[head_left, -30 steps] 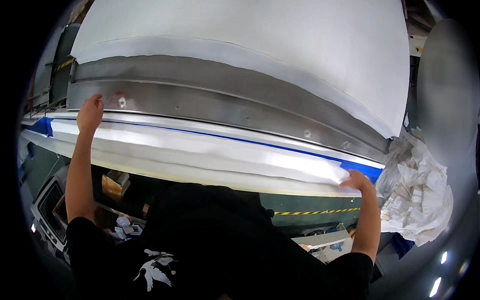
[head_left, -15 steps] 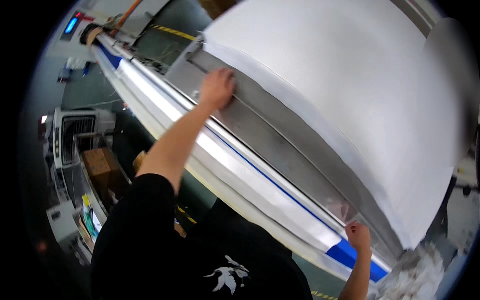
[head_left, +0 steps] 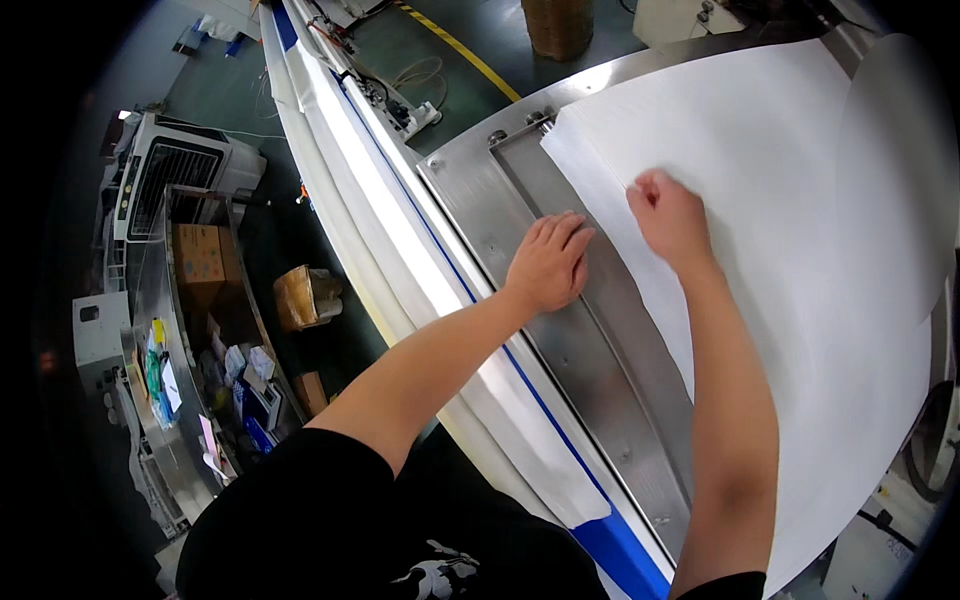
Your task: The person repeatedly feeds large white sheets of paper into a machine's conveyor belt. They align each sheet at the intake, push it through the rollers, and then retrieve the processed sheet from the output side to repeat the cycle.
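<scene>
A large white sheet [head_left: 800,290], or a stack of such sheets, covers the right side of the metal bed. My right hand [head_left: 670,218] is over its left part, with the fingers curled in; whether a sheet is pinched in them is hidden. Close by on the left, my left hand [head_left: 548,265] is over the bare metal surface [head_left: 590,370] beside the sheet's edge. Its fingers are stretched forward, thumb near them, and nothing shows in its grasp.
A long white padded rail [head_left: 400,215] with blue trim runs between me and the metal bed. On the left stand a metal cart [head_left: 165,330] holding boxes and packets, an air cooler [head_left: 180,165] and a carton [head_left: 307,298]. A brown drum-like container [head_left: 557,28] stands beyond.
My right hand has gone from the rail's lower right end up onto the white sheet. My left hand is now nearer the sheet's edge, and the view has turned.
</scene>
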Available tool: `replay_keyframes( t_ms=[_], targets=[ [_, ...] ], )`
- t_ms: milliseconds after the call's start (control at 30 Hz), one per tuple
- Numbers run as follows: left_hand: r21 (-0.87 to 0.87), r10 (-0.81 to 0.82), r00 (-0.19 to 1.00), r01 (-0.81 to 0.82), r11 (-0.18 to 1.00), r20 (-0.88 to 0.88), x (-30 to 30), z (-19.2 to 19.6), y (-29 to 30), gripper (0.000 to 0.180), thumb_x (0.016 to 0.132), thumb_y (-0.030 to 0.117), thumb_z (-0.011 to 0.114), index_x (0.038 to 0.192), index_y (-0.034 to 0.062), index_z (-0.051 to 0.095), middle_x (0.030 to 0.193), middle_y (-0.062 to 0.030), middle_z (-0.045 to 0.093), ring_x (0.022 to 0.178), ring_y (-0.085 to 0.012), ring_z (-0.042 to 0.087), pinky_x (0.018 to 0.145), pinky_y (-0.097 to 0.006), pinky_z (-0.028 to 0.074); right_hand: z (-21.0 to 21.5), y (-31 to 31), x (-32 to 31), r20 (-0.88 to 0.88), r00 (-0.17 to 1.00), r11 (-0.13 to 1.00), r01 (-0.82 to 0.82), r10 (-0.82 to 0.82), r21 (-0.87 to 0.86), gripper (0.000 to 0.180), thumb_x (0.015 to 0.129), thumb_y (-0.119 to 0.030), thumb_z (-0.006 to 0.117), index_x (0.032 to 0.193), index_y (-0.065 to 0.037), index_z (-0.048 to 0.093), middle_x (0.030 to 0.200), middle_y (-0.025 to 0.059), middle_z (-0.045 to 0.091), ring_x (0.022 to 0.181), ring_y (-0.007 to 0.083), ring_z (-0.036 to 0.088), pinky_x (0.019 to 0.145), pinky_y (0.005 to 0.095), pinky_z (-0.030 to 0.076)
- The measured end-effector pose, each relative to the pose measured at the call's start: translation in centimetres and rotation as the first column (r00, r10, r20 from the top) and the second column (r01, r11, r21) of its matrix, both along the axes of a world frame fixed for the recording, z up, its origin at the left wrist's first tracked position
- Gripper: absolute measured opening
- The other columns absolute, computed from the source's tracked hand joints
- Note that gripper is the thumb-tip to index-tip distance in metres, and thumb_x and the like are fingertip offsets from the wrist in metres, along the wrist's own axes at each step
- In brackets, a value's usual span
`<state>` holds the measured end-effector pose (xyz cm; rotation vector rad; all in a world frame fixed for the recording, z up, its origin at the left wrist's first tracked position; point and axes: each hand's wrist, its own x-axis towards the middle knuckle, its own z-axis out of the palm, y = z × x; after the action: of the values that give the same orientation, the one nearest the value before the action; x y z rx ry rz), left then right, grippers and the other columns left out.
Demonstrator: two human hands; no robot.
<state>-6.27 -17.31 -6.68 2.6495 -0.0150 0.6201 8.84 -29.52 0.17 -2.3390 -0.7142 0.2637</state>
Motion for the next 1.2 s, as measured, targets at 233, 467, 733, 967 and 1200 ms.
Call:
replay_keyframes(
  t_ms=[233,467,733,967,1200],
  targets=[
    [-0.005,0.026,0.995,-0.027,1.000,-0.094,-0.1,-0.1,0.8,0.037,0.076,0.012,0.057,0.112,0.0032,0.053,0.119,-0.0149,0.050,0.116,-0.0313,0.045,0.101,-0.043,0.033,-1.6,6.1,5.1,-0.039,0.998,0.999,0.045,-0.046,-0.027,0.021,0.078,-0.026,0.059,0.084,-0.007,0.067,0.082,0.0109,0.068,0.078,0.0294,0.064,0.071,0.0379,0.050],
    [-0.043,0.009,0.993,-0.014,0.999,-0.115,0.1,-0.2,1.0,0.042,0.075,0.012,0.057,0.116,0.0043,0.050,0.121,-0.0147,0.048,0.117,-0.0317,0.044,0.101,-0.044,0.033,-1.6,6.6,5.1,-0.023,0.989,0.983,0.142,-0.146,-0.112,0.019,0.079,-0.028,0.059,0.082,-0.011,0.067,0.078,0.0088,0.067,0.076,0.0288,0.064,0.069,0.0381,0.050],
    [0.108,0.052,0.994,-0.062,0.992,0.094,7.0,2.4,6.2,0.057,0.072,0.012,0.059,0.127,0.0113,0.046,0.130,-0.0134,0.044,0.118,-0.0322,0.044,0.101,-0.045,0.033,-1.5,6.4,4.6,0.035,0.984,0.975,0.179,-0.176,-0.131,0.018,0.080,-0.031,0.059,0.082,-0.014,0.067,0.077,0.0072,0.067,0.074,0.0275,0.064,0.068,0.0379,0.050],
    [0.300,-0.064,0.995,0.038,0.953,0.079,8.9,2.4,9.3,0.039,0.072,0.016,0.061,0.110,0.0182,0.054,0.128,-0.0076,0.047,0.112,-0.0262,0.049,0.097,-0.044,0.036,-1.5,6.0,4.6,0.044,0.987,0.979,0.160,-0.156,-0.126,0.019,0.082,-0.031,0.058,0.084,-0.014,0.066,0.079,0.0092,0.067,0.076,0.0299,0.064,0.068,0.0393,0.050],
    [0.481,-0.208,0.952,0.293,0.826,-0.224,8.3,4.9,10.9,0.031,0.067,0.018,0.065,0.096,0.0087,0.055,0.124,-0.0098,0.052,0.121,-0.0254,0.045,0.105,-0.044,0.031,-0.4,-1.1,-5.8,0.101,0.977,0.981,0.193,-0.189,-0.033,0.034,0.089,-0.033,0.048,0.088,-0.003,0.063,0.083,0.0199,0.062,0.077,0.0377,0.061,0.067,0.0454,0.049]
  ],
)
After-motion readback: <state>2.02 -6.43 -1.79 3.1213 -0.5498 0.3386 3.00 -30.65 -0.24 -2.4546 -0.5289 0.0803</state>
